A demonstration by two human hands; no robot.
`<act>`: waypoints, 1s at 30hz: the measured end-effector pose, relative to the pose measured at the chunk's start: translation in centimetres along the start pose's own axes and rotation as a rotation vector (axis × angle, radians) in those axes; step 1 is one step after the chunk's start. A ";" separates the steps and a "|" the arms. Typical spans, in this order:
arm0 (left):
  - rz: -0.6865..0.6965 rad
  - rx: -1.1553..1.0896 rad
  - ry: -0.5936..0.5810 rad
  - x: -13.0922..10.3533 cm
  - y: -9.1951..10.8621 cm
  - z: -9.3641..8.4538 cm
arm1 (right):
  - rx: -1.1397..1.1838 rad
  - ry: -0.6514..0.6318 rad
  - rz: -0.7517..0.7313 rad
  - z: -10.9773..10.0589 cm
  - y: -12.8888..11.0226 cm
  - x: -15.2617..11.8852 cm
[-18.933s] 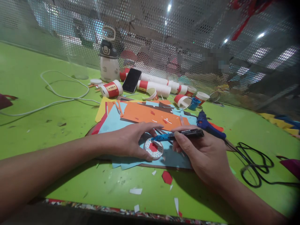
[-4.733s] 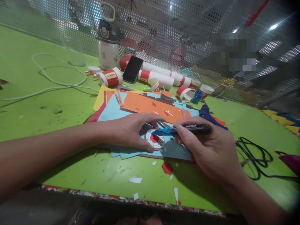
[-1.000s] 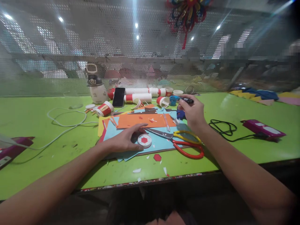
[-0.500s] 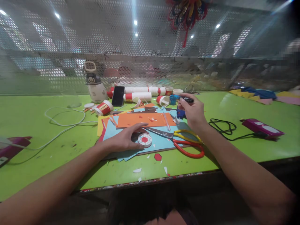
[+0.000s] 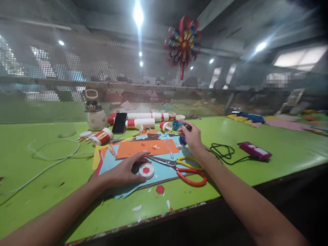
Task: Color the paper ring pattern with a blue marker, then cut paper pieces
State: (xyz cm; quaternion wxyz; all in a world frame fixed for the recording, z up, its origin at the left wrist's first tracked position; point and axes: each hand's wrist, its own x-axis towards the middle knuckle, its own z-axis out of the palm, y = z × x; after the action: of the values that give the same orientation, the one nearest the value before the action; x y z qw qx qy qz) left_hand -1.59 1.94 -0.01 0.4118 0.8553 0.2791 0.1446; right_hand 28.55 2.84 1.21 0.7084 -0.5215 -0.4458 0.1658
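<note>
My left hand [image 5: 125, 172] rests on light blue paper [image 5: 164, 172], its thumb and fingers around a white round disc [image 5: 146, 170] with a red hexagon in its centre. Farther right, my right hand [image 5: 192, 136] holds a black marker [image 5: 187, 126] between thumb and fingers, above a blue tool [image 5: 182, 140] that it partly hides. Scissors [image 5: 174, 163] with one yellow and one red handle lie between the hands. Behind them is an orange paper strip [image 5: 143, 148] with scraps on it. A red hexagon [image 5: 160, 189] lies near the table edge.
Behind the papers are a phone [image 5: 119, 123], red and white paper cups [image 5: 102, 136], white rolls of cups [image 5: 140, 123] and a large bottle [image 5: 96, 118]. A purple device [image 5: 255, 151] with a black cable is at right. A white cable [image 5: 48, 169] loops at left.
The camera view has tilted up and turned right, so the table things appear lower and farther left. Both hands keep about the same places over the papers.
</note>
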 end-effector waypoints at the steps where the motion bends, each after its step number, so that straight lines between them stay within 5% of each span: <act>1: -0.003 0.010 -0.010 0.0 -0.1 0.0 | -0.013 0.006 0.002 -0.1 0.3 0.2; 9: 0.010 0.019 0.000 0.0 -0.2 0.0 | -0.149 0.049 0.053 -0.7 1.8 1.5; 19: 0.029 0.004 0.010 0.2 -0.3 0.2 | -0.502 0.044 0.057 -4.3 -1.6 8.3; 30: -0.030 0.069 0.066 -0.1 -1.3 0.6 | -0.973 -0.021 0.074 0.3 1.3 15.1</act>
State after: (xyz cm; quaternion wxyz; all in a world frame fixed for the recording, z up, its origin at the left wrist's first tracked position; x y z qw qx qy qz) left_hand -1.84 2.18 -1.37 0.3748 0.8596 0.3101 0.1566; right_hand 36.89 14.11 6.99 0.3715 -0.8060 -0.4598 -0.0312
